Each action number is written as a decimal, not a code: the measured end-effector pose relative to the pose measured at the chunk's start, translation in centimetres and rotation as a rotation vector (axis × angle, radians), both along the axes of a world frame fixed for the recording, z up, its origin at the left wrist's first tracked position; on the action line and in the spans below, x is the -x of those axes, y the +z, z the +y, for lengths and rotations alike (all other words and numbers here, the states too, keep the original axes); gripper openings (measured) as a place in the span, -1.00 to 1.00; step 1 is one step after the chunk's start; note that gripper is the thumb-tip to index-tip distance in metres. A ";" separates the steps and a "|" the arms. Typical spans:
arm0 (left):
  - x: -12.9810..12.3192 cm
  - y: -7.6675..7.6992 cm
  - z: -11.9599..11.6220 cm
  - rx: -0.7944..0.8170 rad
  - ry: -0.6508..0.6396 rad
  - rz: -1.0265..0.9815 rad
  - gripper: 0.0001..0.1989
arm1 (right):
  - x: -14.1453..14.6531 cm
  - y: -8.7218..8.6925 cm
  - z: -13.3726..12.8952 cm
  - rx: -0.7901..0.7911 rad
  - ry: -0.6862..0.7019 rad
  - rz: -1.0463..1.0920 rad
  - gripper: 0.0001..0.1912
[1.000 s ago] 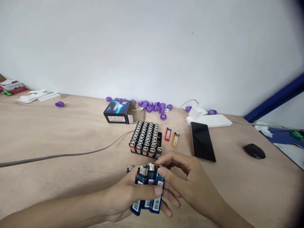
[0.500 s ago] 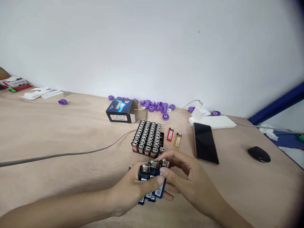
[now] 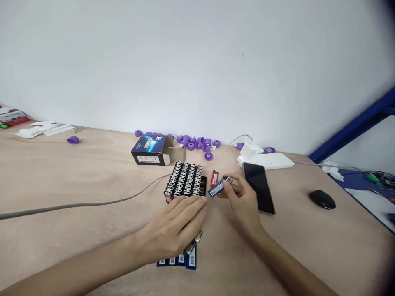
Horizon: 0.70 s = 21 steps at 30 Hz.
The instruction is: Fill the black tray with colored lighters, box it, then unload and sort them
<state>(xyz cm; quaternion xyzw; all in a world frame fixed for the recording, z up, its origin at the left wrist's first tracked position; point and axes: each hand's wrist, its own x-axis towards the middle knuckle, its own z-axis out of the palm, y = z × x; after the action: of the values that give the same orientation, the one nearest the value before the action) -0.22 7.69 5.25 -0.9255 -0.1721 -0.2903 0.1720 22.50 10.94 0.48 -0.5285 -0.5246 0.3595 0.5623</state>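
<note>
Right hand has split from the left: half a second ago both were on the blue bunch, now it pinches one blue lighter between thumb and fingers, tilted, just right of the black tray and near the red lighter. Left hand has turned palm down, fingers stretched together over the tray's near end, covering most of its front row. Other blue lighters stick out under that hand, labels up, side by side; can't tell from here if it grips them or only covers them. Phone lies beyond the right hand, box behind the tray.
</note>
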 end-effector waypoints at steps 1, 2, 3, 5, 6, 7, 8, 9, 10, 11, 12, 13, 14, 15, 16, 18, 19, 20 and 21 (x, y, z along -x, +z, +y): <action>-0.1 -0.1 0.1 -0.005 -0.001 0.040 -0.72 | 0.3 -0.4 -0.1 -0.004 0.008 -0.017 -0.59; -0.2 -0.3 0.3 0.005 0.008 0.074 -0.71 | 0.5 -0.7 -0.3 -0.011 0.017 -0.037 -0.60; -0.3 -0.5 0.4 0.018 0.015 0.101 -0.69 | 0.7 -1.0 -0.4 -0.021 0.027 -0.060 -0.62; -0.3 -1.1 0.5 0.048 0.022 0.137 -0.67 | 1.0 -1.5 -0.6 -0.047 0.047 -0.111 -0.68; -0.3 -1.4 0.6 0.062 0.022 0.140 -0.67 | 1.2 -1.6 -0.7 -0.061 0.056 -0.135 -0.70; -0.3 -1.6 0.6 0.074 0.017 0.132 -0.68 | 1.3 -1.7 -0.8 -0.074 0.063 -0.157 -0.72; -0.2 -1.8 0.7 0.089 0.011 0.117 -0.69 | 1.4 -1.8 -0.9 -0.086 0.068 -0.177 -0.73; -0.2 -1.9 0.7 0.109 0.006 0.098 -0.69 | 1.4 -1.9 -1.0 -0.098 0.073 -0.197 -0.73; -0.1 -2.0 0.6 0.134 0.001 0.082 -0.69 | 1.5 -1.9 -1.1 -0.111 0.076 -0.219 -0.73; -0.1 -2.0 0.6 0.162 -0.006 0.070 -0.69 | 1.6 -2.0 -1.2 -0.124 0.079 -0.243 -0.71; -0.1 -1.9 0.5 0.188 -0.014 0.066 -0.69 | 1.6 -2.0 -1.3 -0.139 0.084 -0.269 -0.70; -0.1 -1.8 0.4 0.212 -0.021 0.066 -0.68 | 1.6 -2.1 -1.4 -0.155 0.090 -0.297 -0.70; -0.1 -1.8 0.4 0.230 -0.029 0.065 -0.68 | 1.7 -2.1 -1.5 -0.170 0.096 -0.325 -0.71; -0.1 -1.7 0.3 0.245 -0.038 0.062 -0.67 | 1.7 -2.2 -1.5 -0.187 0.101 -0.353 -0.73; -0.2 -1.7 0.2 0.258 -0.047 0.054 -0.67 | 1.7 -2.2 -1.6 -0.205 0.108 -0.380 -0.75; -0.2 -1.7 0.1 0.283 -0.052 0.036 -0.65 | 1.7 -2.3 -1.6 -0.251 0.132 -0.438 -0.78; -0.3 -1.8 0.1 0.288 -0.048 0.029 -0.65 | 1.7 -2.3 -1.6 -0.281 0.146 -0.469 -0.79; -0.3 -1.8 0.1 0.286 -0.039 0.030 -0.65 | 1.6 -2.3 -1.7 -0.313 0.164 -0.500 -0.79; -0.3 -1.9 0.1 0.281 -0.028 0.037 -0.65 | 1.6 -2.3 -1.7 -0.345 0.183 -0.530 -0.78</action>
<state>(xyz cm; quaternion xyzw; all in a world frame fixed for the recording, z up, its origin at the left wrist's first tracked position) 0.09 7.74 3.36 -0.9480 -0.1950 -0.2485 0.0398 20.93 9.20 -1.81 -0.4514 -0.7512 0.1643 0.4527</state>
